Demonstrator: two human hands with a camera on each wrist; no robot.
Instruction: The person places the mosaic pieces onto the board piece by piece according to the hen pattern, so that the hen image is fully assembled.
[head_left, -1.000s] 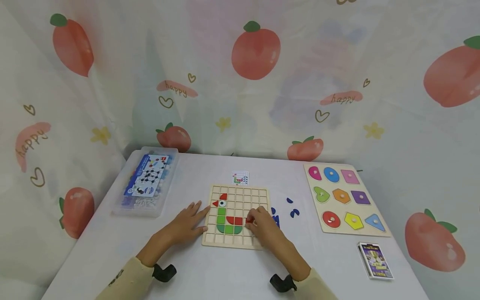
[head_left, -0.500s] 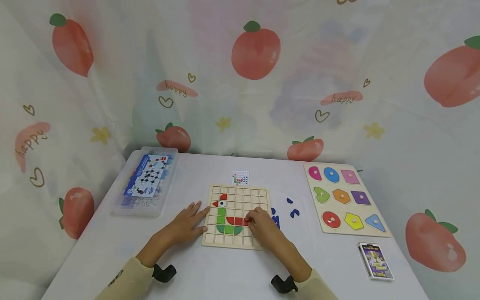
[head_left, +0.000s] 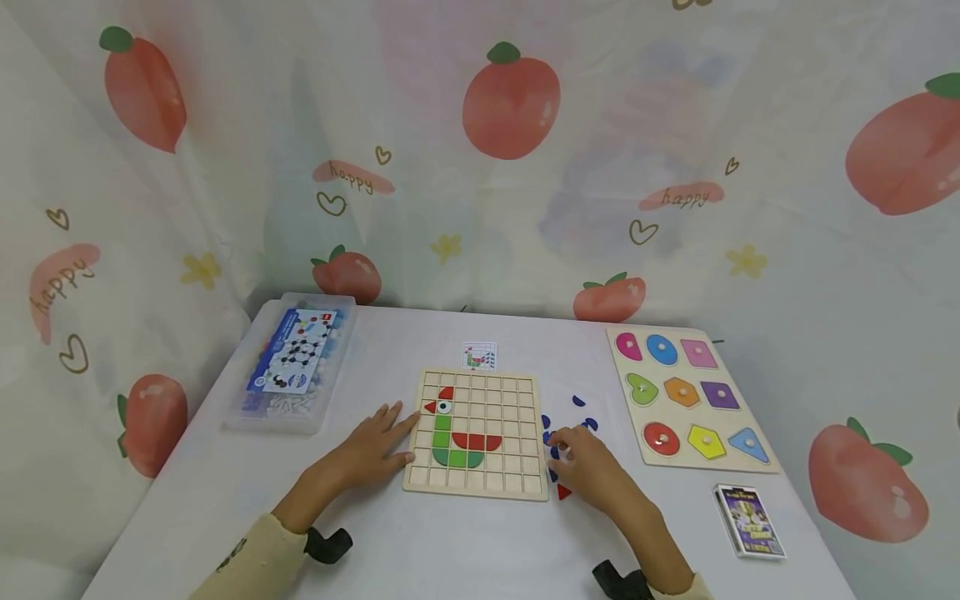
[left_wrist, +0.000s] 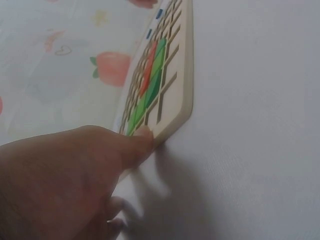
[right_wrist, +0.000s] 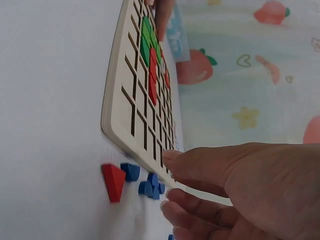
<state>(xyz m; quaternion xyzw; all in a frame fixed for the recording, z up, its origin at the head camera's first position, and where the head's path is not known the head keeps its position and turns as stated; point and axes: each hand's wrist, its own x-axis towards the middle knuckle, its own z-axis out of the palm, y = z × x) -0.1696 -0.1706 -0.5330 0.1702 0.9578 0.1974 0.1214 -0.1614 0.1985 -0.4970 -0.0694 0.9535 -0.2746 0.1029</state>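
Note:
A wooden grid board (head_left: 510,479) lies mid-table, with red and green pieces and one eye piece (head_left: 445,407) forming a bird. My left hand (head_left: 371,446) rests at its left edge, fingers spread; the left wrist view shows the thumb (left_wrist: 135,145) on the rim. Right of the board, my right hand (head_left: 588,467) hovers at the loose blue pieces (right_wrist: 150,187), thumb and fingers apart with nothing between them. A red triangular piece (right_wrist: 113,181) lies by the board's near right corner. My right hand partly hides the blue pieces in the head view.
A small pattern card (head_left: 480,356) lies behind the board. A clear plastic box (head_left: 296,362) stands at the left. On the right are a shape puzzle board (head_left: 690,400) and a card pack (head_left: 752,522). A printed curtain (head_left: 517,250) hangs behind the table.
My right hand has let go of a red piece, which now ends the red row on the board, and has moved right to the blue pieces. My left hand has stayed put.

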